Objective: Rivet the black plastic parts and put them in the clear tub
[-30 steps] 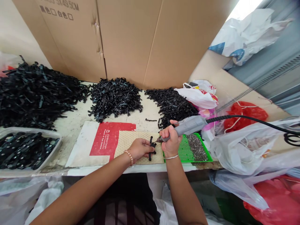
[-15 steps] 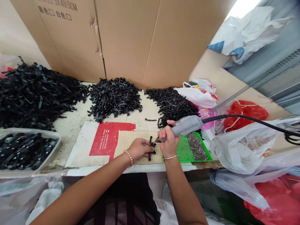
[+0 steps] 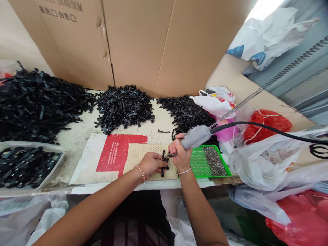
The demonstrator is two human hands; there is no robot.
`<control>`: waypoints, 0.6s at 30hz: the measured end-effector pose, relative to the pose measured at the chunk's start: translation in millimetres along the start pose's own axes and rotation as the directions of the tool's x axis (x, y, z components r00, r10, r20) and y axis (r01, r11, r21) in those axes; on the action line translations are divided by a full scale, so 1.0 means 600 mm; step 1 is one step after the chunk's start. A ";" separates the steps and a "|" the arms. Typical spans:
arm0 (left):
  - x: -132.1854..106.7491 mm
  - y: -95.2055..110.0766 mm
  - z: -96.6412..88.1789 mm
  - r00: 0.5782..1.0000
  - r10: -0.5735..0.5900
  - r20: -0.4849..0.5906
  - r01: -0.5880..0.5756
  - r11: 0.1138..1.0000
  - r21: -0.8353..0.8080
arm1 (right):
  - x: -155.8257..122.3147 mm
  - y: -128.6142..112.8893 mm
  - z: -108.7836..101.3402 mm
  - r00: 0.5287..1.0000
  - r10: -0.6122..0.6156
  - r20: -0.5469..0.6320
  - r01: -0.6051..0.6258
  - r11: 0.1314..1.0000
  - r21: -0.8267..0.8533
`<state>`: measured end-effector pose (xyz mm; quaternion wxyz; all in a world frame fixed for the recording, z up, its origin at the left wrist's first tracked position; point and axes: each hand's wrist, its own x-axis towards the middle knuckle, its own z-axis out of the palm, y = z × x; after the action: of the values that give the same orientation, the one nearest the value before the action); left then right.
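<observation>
1. Right hand (image 3: 180, 155) is wrapped around a grey power driver (image 3: 196, 137), filling the grip. Reading the clock from the middle of the honeycomb-patterned pad (image 3: 135, 154), its tail points to two o'clock. To my eye, good work here means lining the shaft up squarely before pressing, letting the coil spring (image 3: 271, 81), which runs up toward two, take some of the weight.

2. Left hand (image 3: 151, 164) pinches slim black pieces (image 3: 162, 171) over the pad's three-o'clock side, one lying from twelve to six. How many it holds I cannot tell. I'd advise a firm pinch, fingertips well clear of the driver's nose.

3. That nose reaches right up to the pieces, though whether it touches is hidden from me. Light, steady pressure looks safer than a hard shove, which might skid.

4. Carton (image 3: 138, 44), twelve o'clock: a printed line ends in "49.5CM", its start cut off, above 黑色 and 白色, each beside a seemingly unticked box.

5. White bag (image 3: 271, 37), between one and two: blue markings, no words I can make out.

6. Red-and-white card (image 3: 109, 160), nine o'clock: sideways print reads "Certified Origin" and "Product of New Zealand"; the line between is too small.

7. Driver housing: no brand legible.
</observation>
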<state>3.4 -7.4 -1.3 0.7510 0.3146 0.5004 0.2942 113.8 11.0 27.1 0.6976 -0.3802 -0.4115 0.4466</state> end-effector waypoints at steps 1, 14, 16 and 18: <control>0.000 0.000 0.001 1.000 -0.003 -0.010 0.003 1.000 -0.001 | 0.002 0.001 -0.001 1.000 0.022 0.021 -0.022 1.000 0.001; -0.005 0.008 -0.003 1.000 -0.024 0.011 0.025 0.996 -0.080 | -0.002 -0.054 -0.022 0.990 -0.128 -0.061 0.126 0.991 -0.042; -0.007 0.012 -0.004 0.999 -0.036 0.021 0.038 0.995 -0.090 | -0.008 -0.068 -0.048 0.972 -0.193 -0.132 0.183 0.979 -0.084; -0.011 0.016 -0.006 0.999 -0.041 0.024 0.043 0.995 -0.089 | -0.017 -0.069 -0.075 0.966 -0.177 -0.188 0.157 0.981 -0.116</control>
<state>-3.3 -5.6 8.5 0.7758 0.2733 0.4850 0.2971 164.9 -18.8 45.1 0.7502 -0.4210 -0.3928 0.3251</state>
